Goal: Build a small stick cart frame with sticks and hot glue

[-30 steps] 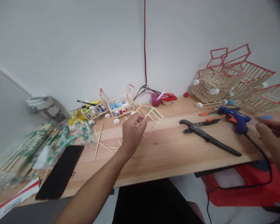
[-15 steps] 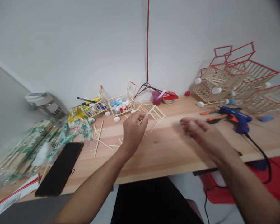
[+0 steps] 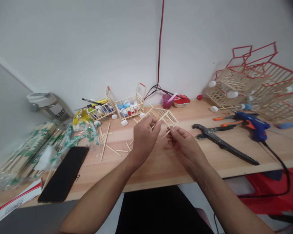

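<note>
My left hand is closed in a pinch on a thin wooden stick above the wooden table. My right hand is close beside it, fingers curled on another short stick. Just behind both hands stands a small frame of glued sticks. Loose sticks lie to the left of my left hand.
Black shears, orange pliers and a blue glue gun with its cable lie at the right. Red-rimmed stick baskets are piled at the far right. Small stick carts, packed chopsticks and a black phone are at the left.
My right hand swept from the glue gun at the far right across to my left hand and closed on a short stick. My left hand barely moved.
</note>
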Demonstrator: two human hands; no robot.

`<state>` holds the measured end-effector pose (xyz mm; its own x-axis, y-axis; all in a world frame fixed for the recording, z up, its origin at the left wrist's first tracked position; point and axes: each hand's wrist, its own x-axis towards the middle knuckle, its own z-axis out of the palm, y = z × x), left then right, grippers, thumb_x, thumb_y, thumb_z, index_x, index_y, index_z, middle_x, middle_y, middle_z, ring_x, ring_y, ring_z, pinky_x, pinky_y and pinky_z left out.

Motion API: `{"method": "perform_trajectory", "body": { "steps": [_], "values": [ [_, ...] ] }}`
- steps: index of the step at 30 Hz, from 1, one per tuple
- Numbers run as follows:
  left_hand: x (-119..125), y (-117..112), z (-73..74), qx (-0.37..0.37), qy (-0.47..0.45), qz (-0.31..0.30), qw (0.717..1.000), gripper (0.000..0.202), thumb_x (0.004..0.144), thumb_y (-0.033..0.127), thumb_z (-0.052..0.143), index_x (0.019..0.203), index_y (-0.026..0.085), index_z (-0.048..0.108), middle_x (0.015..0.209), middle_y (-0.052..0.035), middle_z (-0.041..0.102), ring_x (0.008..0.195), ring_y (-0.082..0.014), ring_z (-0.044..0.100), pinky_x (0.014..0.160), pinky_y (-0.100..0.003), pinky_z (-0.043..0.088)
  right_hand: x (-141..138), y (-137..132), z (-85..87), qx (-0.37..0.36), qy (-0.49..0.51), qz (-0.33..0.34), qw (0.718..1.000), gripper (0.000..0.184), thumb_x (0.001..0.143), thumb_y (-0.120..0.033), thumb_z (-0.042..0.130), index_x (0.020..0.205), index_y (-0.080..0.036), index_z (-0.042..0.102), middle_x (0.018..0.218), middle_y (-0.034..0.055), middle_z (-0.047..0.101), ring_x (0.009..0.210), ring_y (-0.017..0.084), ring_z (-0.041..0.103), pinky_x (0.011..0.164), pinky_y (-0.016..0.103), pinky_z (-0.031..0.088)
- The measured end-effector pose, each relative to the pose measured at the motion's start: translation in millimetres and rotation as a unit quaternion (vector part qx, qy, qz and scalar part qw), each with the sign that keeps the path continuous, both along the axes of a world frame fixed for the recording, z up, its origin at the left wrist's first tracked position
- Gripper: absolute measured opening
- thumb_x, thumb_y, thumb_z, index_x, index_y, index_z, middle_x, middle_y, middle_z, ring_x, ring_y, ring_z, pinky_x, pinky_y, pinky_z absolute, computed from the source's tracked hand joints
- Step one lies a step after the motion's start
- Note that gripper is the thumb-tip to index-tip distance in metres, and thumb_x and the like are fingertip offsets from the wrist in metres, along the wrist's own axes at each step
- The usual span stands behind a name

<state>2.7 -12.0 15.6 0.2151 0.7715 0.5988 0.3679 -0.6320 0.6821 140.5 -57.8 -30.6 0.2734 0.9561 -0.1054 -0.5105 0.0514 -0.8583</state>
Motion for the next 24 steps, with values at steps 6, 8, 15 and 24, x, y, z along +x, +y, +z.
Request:
{"method": "perform_trajectory", "body": {
  "steps": [6, 8, 15, 24],
  "values": [
    [-0.6, 1.2, 1.5, 0.051, 0.092, 0.048, 0.993, 0.004, 0.087, 0.019, 0.065, 0.085, 0.017, 0.068, 0.08, -0.0024, 0.071, 0.075, -0.017, 0.062, 0.074, -0.031, 0.042, -1.6, 0.5, -6.2, 0.004, -0.03, -0.021, 0.999, 0.028, 0.072, -0.043, 0.082, 0.072, -0.02, 0.067, 0.074, -0.002, 0.06, 0.067, 0.009, 0.048, 0.06, 0.022, 0.037],
    [-0.6, 2.4, 1.9, 0.068, 0.111, 0.06, 0.99, 0.008, 0.088, 0.021, 0.065, 0.094, 0.017, 0.07, 0.085, -0.0042, 0.073, 0.079, -0.019, 0.063, 0.076, -0.033, 0.043, -0.7, 0.6, -8.4, 0.006, -0.044, -0.027, 0.999, 0.028, 0.074, -0.044, 0.081, 0.071, -0.02, 0.066, 0.074, -0.0019, 0.06, 0.067, 0.009, 0.047, 0.062, 0.022, 0.038],
    [3.3, 7.2, 8.0, 0.078, 0.177, 0.016, 0.981, 0.016, 0.091, 0.021, 0.062, 0.104, 0.015, 0.069, 0.098, -0.0072, 0.074, 0.093, -0.0223, 0.065, 0.088, -0.036, 0.046, 1.6, 3.7, -14.2, 0.008, -0.093, -0.021, 0.995, 0.03, 0.076, -0.047, 0.078, 0.073, -0.021, 0.066, 0.075, -0.0011, 0.061, 0.068, 0.011, 0.048, 0.064, 0.025, 0.038],
    [7.1, 10.9, 18.5, 0.091, 0.218, -0.012, 0.972, 0.013, 0.094, 0.018, 0.059, 0.086, 0.016, 0.07, 0.086, -0.005, 0.074, 0.082, -0.019, 0.066, 0.076, -0.03, 0.045, 0.8, -0.3, -13.6, -0.001, -0.089, -0.021, 0.996, 0.032, 0.078, -0.048, 0.076, 0.073, -0.02, 0.064, 0.077, -0.0008, 0.059, 0.068, 0.01, 0.047, 0.062, 0.023, 0.039]
  ]
}}
